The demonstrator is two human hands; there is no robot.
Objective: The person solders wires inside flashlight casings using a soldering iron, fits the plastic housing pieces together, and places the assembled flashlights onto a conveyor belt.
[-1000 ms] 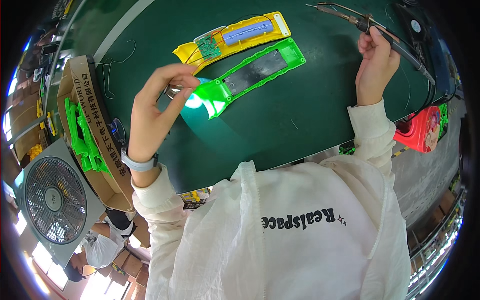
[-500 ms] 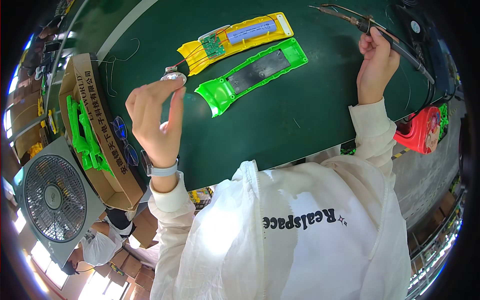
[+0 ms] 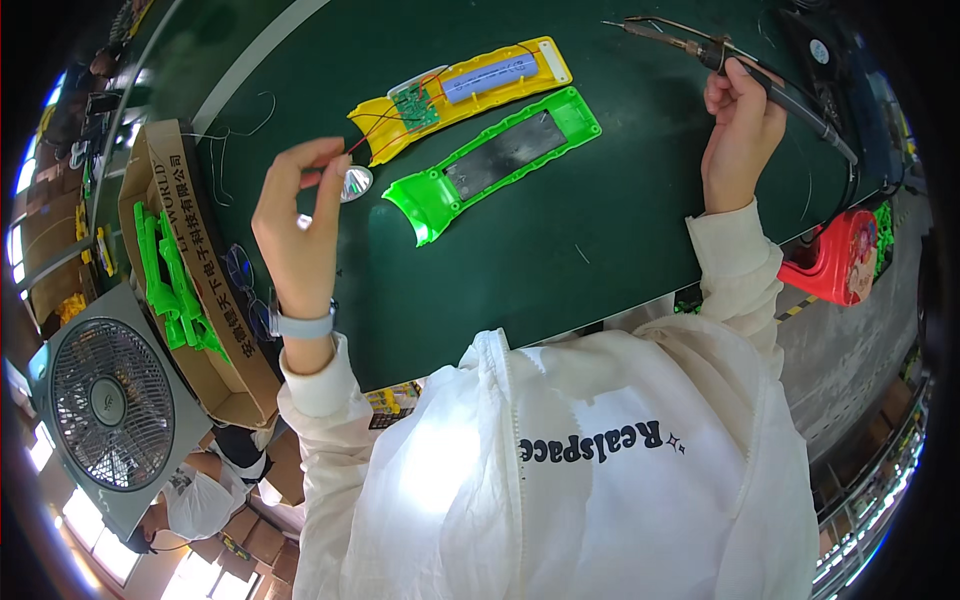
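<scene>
My left hand (image 3: pixel 297 225) is pinched at the end of a thin red wire (image 3: pixel 364 142). Beside its thumb a round silver lamp reflector (image 3: pixel 356 184) rests on the table. That wire runs to a green circuit board (image 3: pixel 415 107) in a yellow plastic casing half (image 3: pixel 484 88), which also carries a lilac cylindrical battery (image 3: pixel 490 79). Nearer me lies a matching green casing half (image 3: pixel 426 200) with a black panel (image 3: pixel 506 156) inside. My right hand (image 3: pixel 741 140) grips a soldering iron (image 3: pixel 786 98) by its handle, the tip pointing left, above the table.
The dark green table (image 3: pixel 500 270) lies before me. At left stand an open cardboard box (image 3: pixel 245 375) with green casing parts (image 3: pixel 172 290), eyeglasses (image 3: pixel 240 270) and a grey fan (image 3: pixel 108 400). A red plastic container (image 3: pixel 835 262) is beyond the right table edge.
My left fingers have shifted from the reflector to the wire end, and the reflector now shows more fully beside the thumb. The right hand still holds the iron, nearly unmoved.
</scene>
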